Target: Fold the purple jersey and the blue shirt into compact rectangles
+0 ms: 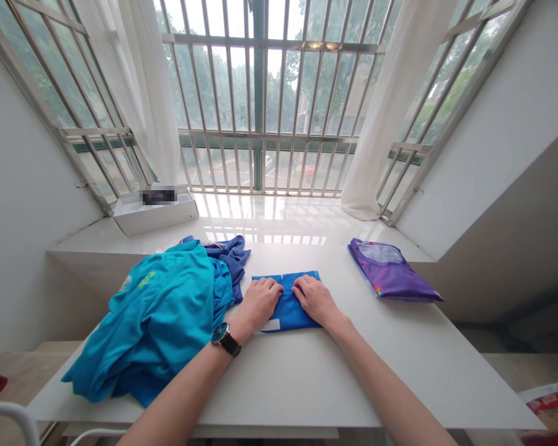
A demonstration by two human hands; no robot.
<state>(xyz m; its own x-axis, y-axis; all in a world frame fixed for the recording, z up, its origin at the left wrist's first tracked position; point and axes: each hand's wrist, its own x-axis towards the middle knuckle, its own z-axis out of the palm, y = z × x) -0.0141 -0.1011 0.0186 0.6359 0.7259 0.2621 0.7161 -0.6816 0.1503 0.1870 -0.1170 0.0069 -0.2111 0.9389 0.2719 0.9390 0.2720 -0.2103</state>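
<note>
A blue shirt, folded into a small flat rectangle with a white patch near its lower left, lies on the white table in front of me. My left hand, with a black-strapped watch on the wrist, rests on its left half, fingers bent and closed on the cloth. On the right half, my right hand has its fingers curled and closed on the fabric too. A narrow strip of blue shows between the hands. Part of the shirt is hidden under both palms.
Left of my hands spreads a loose heap of teal clothing, with a dark blue garment behind it. A folded purple garment lies to the right. A white box stands on the sill by the barred window and curtains.
</note>
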